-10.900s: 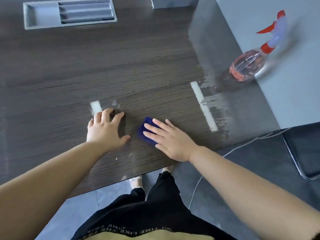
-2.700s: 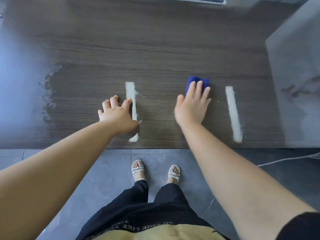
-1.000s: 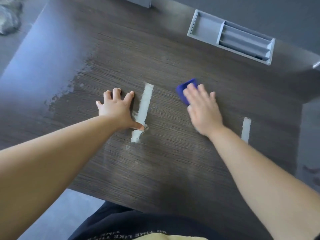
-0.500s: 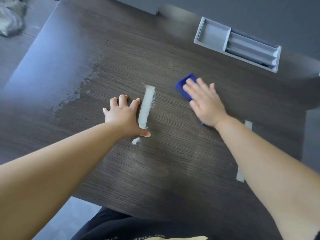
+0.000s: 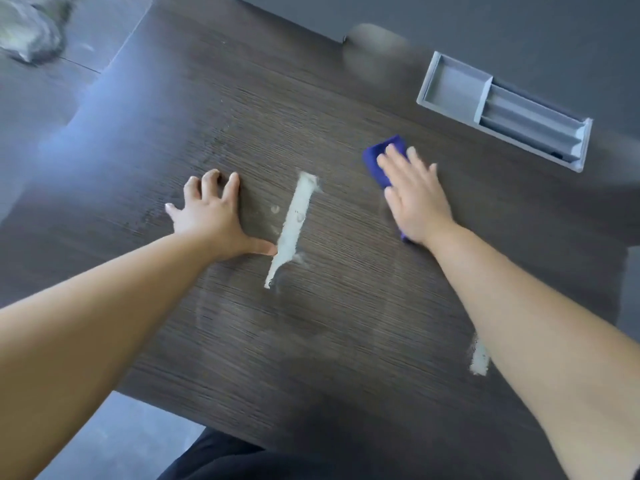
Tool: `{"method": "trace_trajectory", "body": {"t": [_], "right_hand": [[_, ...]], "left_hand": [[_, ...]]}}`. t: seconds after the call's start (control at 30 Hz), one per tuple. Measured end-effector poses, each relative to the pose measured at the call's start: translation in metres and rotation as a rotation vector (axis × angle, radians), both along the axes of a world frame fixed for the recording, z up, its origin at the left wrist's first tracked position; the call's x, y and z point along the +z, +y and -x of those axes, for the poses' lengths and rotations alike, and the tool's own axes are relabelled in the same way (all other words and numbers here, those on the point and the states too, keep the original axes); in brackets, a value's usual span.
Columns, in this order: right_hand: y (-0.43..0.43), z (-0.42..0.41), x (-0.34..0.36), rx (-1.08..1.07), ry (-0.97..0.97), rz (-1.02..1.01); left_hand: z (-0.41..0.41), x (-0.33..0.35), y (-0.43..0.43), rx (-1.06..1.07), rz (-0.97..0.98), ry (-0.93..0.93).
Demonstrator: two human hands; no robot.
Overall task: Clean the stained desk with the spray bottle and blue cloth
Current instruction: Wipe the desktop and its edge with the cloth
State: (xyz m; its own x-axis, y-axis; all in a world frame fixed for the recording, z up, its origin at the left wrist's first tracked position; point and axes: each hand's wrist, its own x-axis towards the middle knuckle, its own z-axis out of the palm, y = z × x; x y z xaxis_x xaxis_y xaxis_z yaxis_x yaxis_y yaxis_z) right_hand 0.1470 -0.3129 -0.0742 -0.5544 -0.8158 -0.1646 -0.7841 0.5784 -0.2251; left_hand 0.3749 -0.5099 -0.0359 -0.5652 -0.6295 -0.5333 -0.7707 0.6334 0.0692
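The dark wood-grain desk [image 5: 346,323] carries a long white streak of stain [image 5: 294,223] near its middle. A second white streak [image 5: 479,358] shows beside my right forearm, mostly hidden by it. My right hand [image 5: 414,199] lies flat on the blue cloth [image 5: 379,161] and presses it to the desk, right of the long streak. My left hand [image 5: 216,216] is spread flat on the desk, its thumb tip touching the streak's left edge. The spray bottle is out of view.
A grey recessed tray [image 5: 502,109] is set into the desk at the back right. A grey lump [image 5: 27,32] lies on the floor at the far left. A wet sheen [image 5: 114,109] covers the desk's left part. The desk's near edge [image 5: 166,407] runs over grey floor.
My right hand with the cloth has slid slightly away from me along the desk. My left hand has shifted a little left, so only its thumb touches the streak.
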Motion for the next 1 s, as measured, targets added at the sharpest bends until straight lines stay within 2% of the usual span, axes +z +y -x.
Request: {"method": "trace_trajectory", "body": {"t": [0.1,0.17,0.23,0.37,0.43,0.5,0.6,0.67,0.7,0.77,0.9,0.93,1.0], "right_hand": [[-0.048,0.012,-0.001,-0.336,0.034,-0.015],[-0.081,-0.002,-0.003,-0.427,0.029,-0.023],[-0.094,-0.029,-0.005,-0.262,0.014,-0.008],[-0.046,-0.070,-0.004,0.369,-0.011,0.036],[-0.018,-0.056,-0.003,0.457,0.019,0.029],[-0.017,-0.026,-0.002,0.311,0.019,0.016],[-0.060,0.005,-0.001,-0.101,0.029,-0.005],[-0.097,0.000,-0.002,-0.311,0.051,0.002],[-0.112,-0.011,-0.003,-0.345,0.048,-0.004],[-0.123,-0.042,-0.007,-0.208,0.048,0.013],[-0.071,-0.090,-0.006,0.415,0.012,0.046],[-0.054,-0.087,-0.005,0.480,0.008,0.038],[-0.038,-0.063,-0.001,0.427,-0.001,0.039]], "left_hand": [[0.008,0.002,0.000,0.002,-0.010,-0.044],[0.011,0.002,0.000,0.012,-0.008,-0.055],[0.010,0.002,0.000,0.019,-0.011,-0.062],[0.009,-0.002,0.000,0.009,-0.007,-0.060],[0.008,-0.003,-0.001,0.007,-0.011,-0.066],[0.008,-0.003,-0.001,0.007,-0.022,-0.063],[0.008,-0.003,-0.002,0.010,-0.037,-0.053],[0.008,-0.003,-0.001,0.010,-0.042,-0.047],[0.007,-0.003,-0.001,0.012,-0.043,-0.045],[0.007,-0.003,-0.001,0.013,-0.046,-0.048],[0.006,-0.002,-0.001,0.008,-0.043,-0.044],[0.006,-0.002,-0.001,0.003,-0.039,-0.046],[0.007,-0.002,-0.001,-0.006,-0.043,-0.053]]}}
